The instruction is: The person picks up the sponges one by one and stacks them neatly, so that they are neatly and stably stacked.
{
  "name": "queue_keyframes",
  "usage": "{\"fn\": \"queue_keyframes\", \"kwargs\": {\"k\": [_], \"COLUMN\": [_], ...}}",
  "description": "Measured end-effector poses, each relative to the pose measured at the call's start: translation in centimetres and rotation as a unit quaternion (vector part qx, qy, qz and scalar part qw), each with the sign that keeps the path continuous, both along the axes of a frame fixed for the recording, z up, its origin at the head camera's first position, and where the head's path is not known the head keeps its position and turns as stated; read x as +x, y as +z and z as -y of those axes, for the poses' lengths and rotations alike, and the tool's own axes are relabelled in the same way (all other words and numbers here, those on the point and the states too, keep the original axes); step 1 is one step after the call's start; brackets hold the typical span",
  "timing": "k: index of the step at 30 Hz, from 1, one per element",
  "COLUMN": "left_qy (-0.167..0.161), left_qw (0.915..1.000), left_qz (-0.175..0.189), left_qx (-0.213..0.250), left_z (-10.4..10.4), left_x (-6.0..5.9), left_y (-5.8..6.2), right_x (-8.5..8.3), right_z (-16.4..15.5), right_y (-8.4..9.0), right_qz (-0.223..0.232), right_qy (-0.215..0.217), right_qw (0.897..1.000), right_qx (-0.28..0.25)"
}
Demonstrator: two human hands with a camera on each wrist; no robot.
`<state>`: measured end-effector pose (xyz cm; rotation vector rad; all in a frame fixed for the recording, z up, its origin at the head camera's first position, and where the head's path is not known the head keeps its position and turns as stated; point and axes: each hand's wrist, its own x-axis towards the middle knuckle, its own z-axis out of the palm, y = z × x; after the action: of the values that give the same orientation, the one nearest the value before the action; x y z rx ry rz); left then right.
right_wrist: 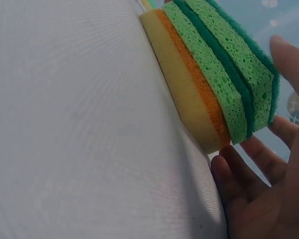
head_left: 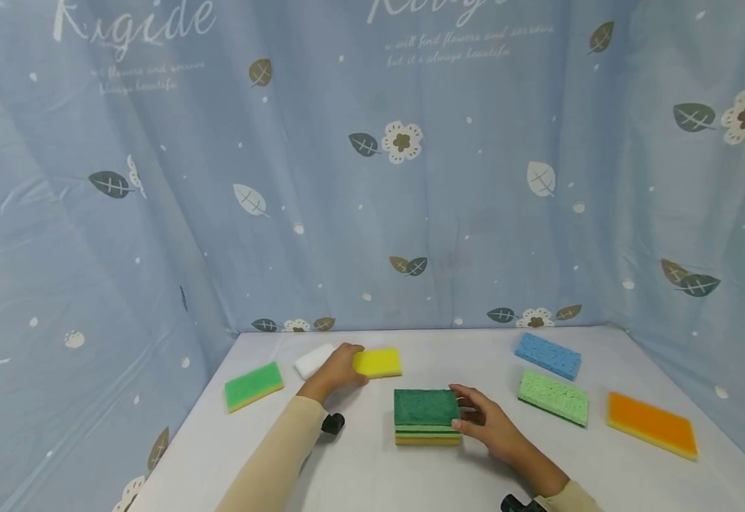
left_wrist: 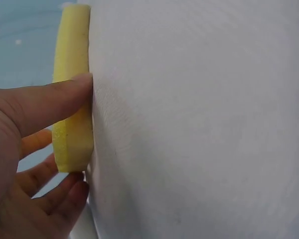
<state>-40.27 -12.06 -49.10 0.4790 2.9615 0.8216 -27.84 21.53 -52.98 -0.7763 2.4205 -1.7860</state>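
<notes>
My left hand point(head_left: 343, 368) is at the left end of a yellow sponge point(head_left: 378, 363) lying on the table. In the left wrist view its thumb presses along the near side of the sponge, and the other fingers reach round the far side and end. A stack of sponges point(head_left: 426, 409) stands nearer to me: an orange-and-yellow one at the bottom, two light green ones with dark green scouring pads above. My right hand point(head_left: 487, 419) is at the stack's right end, loosely spread, with thumb and fingertips right at its edges, as the right wrist view also shows.
A white sponge point(head_left: 313, 361) lies just behind my left hand, with a green-and-yellow sponge point(head_left: 253, 386) farther left. On the right lie a blue sponge point(head_left: 548, 355), a light green sponge point(head_left: 553, 397) and an orange sponge point(head_left: 652, 424). A patterned blue curtain point(head_left: 449, 213) hangs behind the table.
</notes>
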Motion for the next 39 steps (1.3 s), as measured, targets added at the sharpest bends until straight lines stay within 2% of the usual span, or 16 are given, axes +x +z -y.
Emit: {"fn": "queue_keyframes", "kwargs": {"k": [9, 14, 21, 32, 39], "left_qy": [-0.004, -0.011, -0.010, -0.019, -0.027], "left_qw": [0.9997, 0.9996, 0.9993, 0.9992, 0.9985], "left_qz": [-0.024, -0.026, -0.035, -0.035, -0.048], "left_qx": [-0.004, 0.006, -0.006, 0.002, 0.001], "left_z": [0.8, 1.1, 1.4, 1.8, 1.6], "left_x": [-0.5, 0.1, 0.7, 2.7, 4.3], "left_y": [-0.2, 0.1, 0.2, 0.6, 1.8], "right_x": [0.1, 0.0, -0.1, -0.1, -0.1], "right_z": [-0.1, -0.1, -0.3, -0.3, -0.3], "right_y": [0.3, 0.3, -0.1, -0.3, -0.2], "right_qz": [0.019, 0.018, 0.013, 0.011, 0.011], "right_qy": [-0.001, -0.003, -0.002, 0.011, 0.017], "right_qw": [1.000, 1.000, 1.000, 1.000, 1.000], "right_qx": [-0.012, -0.012, -0.011, -0.020, -0.018]}}
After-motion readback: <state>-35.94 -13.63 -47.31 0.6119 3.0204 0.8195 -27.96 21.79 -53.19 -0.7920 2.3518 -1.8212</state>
